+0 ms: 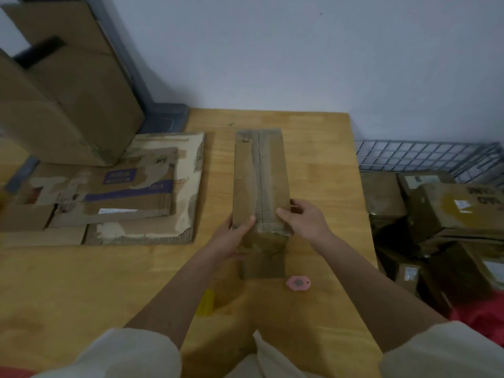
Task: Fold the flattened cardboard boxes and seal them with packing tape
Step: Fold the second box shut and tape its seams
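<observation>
1. Cardboard box (260,173), long and narrow, stands folded in the middle of the wooden table (321,148), a taped seam running down its top face.
2. Left hand (231,236) grips its near left edge, thumb on top.
3. Right hand (305,219) grips the near right edge, thumb on the seam.
4. Flattened cardboard (141,186) lies to the left.
5. A small pink object (297,282) sits just beside the box's near end.

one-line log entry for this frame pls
stage: box folded, seam taped | left hand: grips box near end | right hand: grips same end | table: pink cutter
</observation>
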